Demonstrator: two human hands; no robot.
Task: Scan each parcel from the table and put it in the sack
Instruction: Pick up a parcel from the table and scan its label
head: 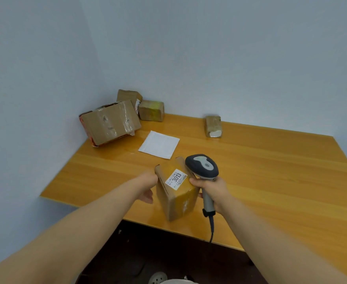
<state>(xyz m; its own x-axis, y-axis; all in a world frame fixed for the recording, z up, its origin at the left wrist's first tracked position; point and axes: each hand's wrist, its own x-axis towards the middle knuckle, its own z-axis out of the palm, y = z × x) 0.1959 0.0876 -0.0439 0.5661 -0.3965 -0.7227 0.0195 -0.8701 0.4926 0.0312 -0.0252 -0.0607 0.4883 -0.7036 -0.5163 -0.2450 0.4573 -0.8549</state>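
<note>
Held parcel: small brown cardboard parcel with a white label, lower centre of the frame, over the near edge of the bench. It is tilted, label face toward the camera, and the label reads "3013". Cannot tell whether its base touches the bench.
Left hand: left hand grips the parcel's left side, fingers curled at the edge. The fingertips are hidden behind the cardboard.
Right hand: right hand is wrapped round the handle of a grey and black handheld barcode scanner, just right of the parcel.
Scanner: its head sits over the parcel's upper right corner, beside the label. A black cable hangs from the handle's foot past the bench edge.
Bench: orange-yellow wooden bench, centre and right of frame, set into a corner of pale blue walls.
Waiting parcels, upper left of bench: large taped cardboard box leaning at the left wall. A small brown box is behind it, and a squat tape-wrapped parcel is just beside that.
Envelope: flat white envelope, lying between the large box and the held parcel.
Lone parcel: narrow tape-wrapped brown parcel, near the back edge, well apart from the rest.
</note>
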